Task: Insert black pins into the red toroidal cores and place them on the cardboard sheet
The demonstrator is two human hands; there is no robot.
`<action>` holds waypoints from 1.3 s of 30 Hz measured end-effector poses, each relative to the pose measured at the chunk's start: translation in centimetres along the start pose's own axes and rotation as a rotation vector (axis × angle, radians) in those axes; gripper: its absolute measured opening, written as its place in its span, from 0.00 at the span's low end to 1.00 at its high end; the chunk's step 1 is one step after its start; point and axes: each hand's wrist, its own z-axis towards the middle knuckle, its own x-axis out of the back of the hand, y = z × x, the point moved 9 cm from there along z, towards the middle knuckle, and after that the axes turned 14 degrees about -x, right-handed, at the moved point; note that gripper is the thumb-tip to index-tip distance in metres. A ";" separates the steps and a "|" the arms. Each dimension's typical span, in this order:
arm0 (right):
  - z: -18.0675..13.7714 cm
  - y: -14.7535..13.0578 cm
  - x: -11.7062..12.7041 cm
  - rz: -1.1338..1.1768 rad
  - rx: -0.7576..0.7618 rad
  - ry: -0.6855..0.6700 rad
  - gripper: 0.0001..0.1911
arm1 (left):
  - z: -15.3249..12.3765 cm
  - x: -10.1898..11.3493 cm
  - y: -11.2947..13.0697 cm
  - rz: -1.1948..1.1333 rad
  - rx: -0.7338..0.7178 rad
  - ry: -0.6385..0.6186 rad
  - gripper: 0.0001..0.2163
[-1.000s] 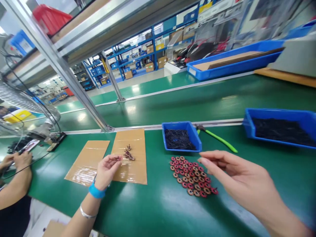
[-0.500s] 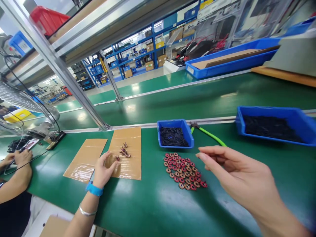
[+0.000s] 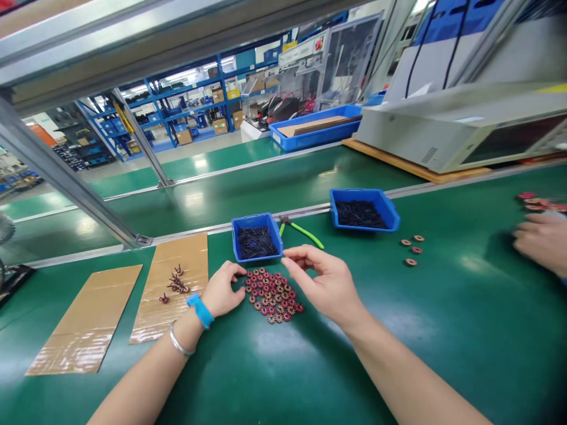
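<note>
My left hand (image 3: 224, 290), with a blue band and a silver bracelet at the wrist, is at the left edge of a pile of small red and copper toothed rings (image 3: 271, 298). Its thumb and fingers are apart, and nothing shows between them. Right of the pile, my right hand (image 3: 323, 284) is raised with thumb and forefinger pinched. Whatever sits in that pinch is too small to make out. Behind the pile stands a small blue bin (image 3: 280, 239) of thin black pieces. Several rings with dark prongs (image 3: 178, 284) lie on a cardboard sheet (image 3: 188, 251).
Green-handled pliers (image 3: 308, 234) lie behind my right hand. A second blue bin (image 3: 390, 215) holds black pieces. Several loose rings (image 3: 410, 262) lie at right, near another person's hand (image 3: 543, 242). Another cardboard sheet (image 3: 91, 313) is at left. A metal post (image 3: 75, 177) rises behind.
The view has swung right. My left hand has moved from the cardboard sheet to the ring pile. My right hand stays pinched beside the pile.
</note>
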 end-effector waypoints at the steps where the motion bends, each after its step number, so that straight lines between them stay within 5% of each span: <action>1: 0.0 -0.2 0.0 -0.014 0.024 0.009 0.10 | 0.4 0.0 -0.1 -0.008 -0.011 -0.014 0.13; 18: -0.5 -0.2 -0.8 -0.094 0.058 -0.033 0.08 | -0.5 -0.2 0.9 -0.057 0.043 0.034 0.06; 24: -1.2 1.3 -3.3 0.015 -0.150 -0.224 0.12 | -4.0 -1.8 0.1 -0.969 0.358 0.171 0.16; 28: -2.9 2.1 -6.3 0.050 -0.296 -0.423 0.15 | -5.6 -2.7 0.7 -1.206 0.434 0.306 0.16; 35: -4.8 3.5 -8.8 0.118 -0.579 -0.547 0.20 | -5.7 -2.3 1.2 -1.107 0.346 0.367 0.14; 39: -5.1 3.0 -9.5 0.103 -0.596 -0.612 0.16 | -5.6 -0.8 2.1 -0.883 0.165 0.392 0.10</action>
